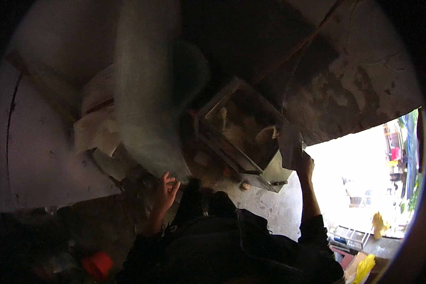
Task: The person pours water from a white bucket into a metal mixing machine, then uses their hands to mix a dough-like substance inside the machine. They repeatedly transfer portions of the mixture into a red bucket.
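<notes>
My left hand (167,193) is raised with its fingers apart and slightly bent. It is close to the lower end of a tall pale-green sheet or sack (149,124), too blurred to name surely; whether they touch I cannot tell. My right hand (304,161) is in shadow, closed on a flat grey piece (289,145), its material unclear. That piece is beside the right corner of an open rectangular box (230,152) with a frame that looks metal. Inside the box are dim things, among them a pale curved piece (268,132).
Off-white sacks (96,131) stand at the left against a pale wall (46,156). A small round object (245,186) is on the floor (269,209). A red item (97,265) lies lower left. Bright daylight enters at right, past a metal rack (351,237) and a yellow bag (364,269).
</notes>
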`<act>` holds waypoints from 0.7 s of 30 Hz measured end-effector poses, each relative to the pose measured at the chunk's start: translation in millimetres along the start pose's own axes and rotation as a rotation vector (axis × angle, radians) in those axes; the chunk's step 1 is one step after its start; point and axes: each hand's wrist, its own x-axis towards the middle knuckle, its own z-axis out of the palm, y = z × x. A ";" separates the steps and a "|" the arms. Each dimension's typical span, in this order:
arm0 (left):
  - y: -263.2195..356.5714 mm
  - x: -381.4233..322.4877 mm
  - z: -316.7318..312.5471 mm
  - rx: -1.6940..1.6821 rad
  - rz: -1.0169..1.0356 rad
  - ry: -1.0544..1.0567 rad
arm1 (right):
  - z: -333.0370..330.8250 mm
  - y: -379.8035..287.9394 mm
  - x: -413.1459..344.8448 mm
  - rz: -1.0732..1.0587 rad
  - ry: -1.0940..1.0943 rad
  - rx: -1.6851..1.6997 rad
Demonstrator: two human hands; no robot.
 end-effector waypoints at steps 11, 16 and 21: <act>-10.9 -209.5 -10.4 0.007 -0.297 0.355 | 62.2 41.4 29.8 -0.275 0.304 0.389; -57.8 -285.1 -20.3 0.009 -0.319 0.549 | -48.1 -57.2 41.8 -0.440 0.904 0.184; -126.2 -354.3 -39.1 0.294 -0.193 0.610 | -5.7 -191.8 -151.3 -0.924 0.494 0.673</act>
